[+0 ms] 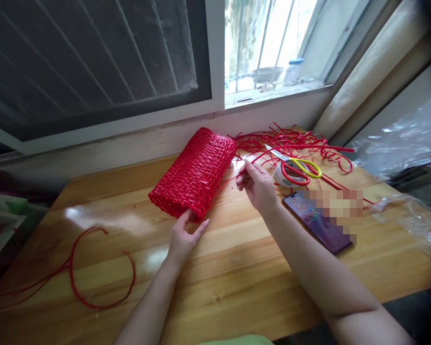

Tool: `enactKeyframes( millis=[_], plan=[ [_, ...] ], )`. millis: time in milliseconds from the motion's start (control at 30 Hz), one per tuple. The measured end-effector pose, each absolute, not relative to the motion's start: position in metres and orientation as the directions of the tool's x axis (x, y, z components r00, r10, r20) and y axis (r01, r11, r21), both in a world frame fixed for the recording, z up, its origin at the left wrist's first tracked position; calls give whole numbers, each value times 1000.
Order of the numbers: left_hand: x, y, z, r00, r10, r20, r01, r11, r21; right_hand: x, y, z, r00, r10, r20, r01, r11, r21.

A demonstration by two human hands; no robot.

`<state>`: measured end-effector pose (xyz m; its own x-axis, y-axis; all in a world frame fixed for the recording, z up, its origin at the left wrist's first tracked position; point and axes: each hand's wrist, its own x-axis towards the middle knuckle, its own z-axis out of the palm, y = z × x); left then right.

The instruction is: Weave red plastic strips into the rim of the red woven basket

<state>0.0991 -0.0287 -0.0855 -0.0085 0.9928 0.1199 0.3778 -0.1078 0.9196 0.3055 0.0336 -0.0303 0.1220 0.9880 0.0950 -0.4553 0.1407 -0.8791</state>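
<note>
A red woven basket (197, 175) lies on its side on the wooden table, its open end toward me. My left hand (185, 235) grips the lower right of its rim, with fingers inside the opening and the thumb outside. To the right of the basket, my right hand (256, 184) is closed in a pinch on a thin red plastic strand (230, 180) that runs toward the basket's side. Where the strand meets the weave is too fine to make out. Scissors (294, 165) with yellow and red handles lie just beyond my right hand, on a roll of tape (287, 177).
A tangle of red strands (283, 139) lies by the wall. A phone (314, 223) with a lit screen rests under my right forearm's far side. Loose red strands (72, 268) curl at the table's left. Clear plastic wrap (409, 215) covers the right edge; a barred window (266, 48) is behind.
</note>
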Motion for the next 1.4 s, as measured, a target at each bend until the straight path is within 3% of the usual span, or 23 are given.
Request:
enactKeyframes(
  millis=[133, 267, 367, 533, 733, 1100, 1400],
  plan=[
    [97, -29, -90, 4, 990, 143, 393, -133, 910, 306, 34, -43, 59, 993, 104, -377, 118, -919],
    [89, -30, -97, 43, 985, 168, 236, -173, 956, 301, 31, -56, -69, 995, 69, -300, 45, -953],
    [89, -30, -97, 32, 986, 165, 184, -168, 968, 299, 34, -59, -29, 998, 58, -287, 47, -957],
    [97, -32, -95, 43, 985, 166, 393, -169, 904, 305, 40, -58, 51, 999, 14, -348, 31, -937],
    [96, -30, -103, 5, 968, 251, 434, -228, 871, 312, 46, -60, 75, 996, -58, -455, -18, -891],
    [102, -32, -102, -8, 970, 244, 477, -211, 853, 299, 53, -30, 147, 989, 27, -423, 87, -902],
    [111, -32, -92, -96, 982, 162, 425, -107, 899, 306, 69, -46, 268, 962, 47, -400, 155, -903]
  ],
)
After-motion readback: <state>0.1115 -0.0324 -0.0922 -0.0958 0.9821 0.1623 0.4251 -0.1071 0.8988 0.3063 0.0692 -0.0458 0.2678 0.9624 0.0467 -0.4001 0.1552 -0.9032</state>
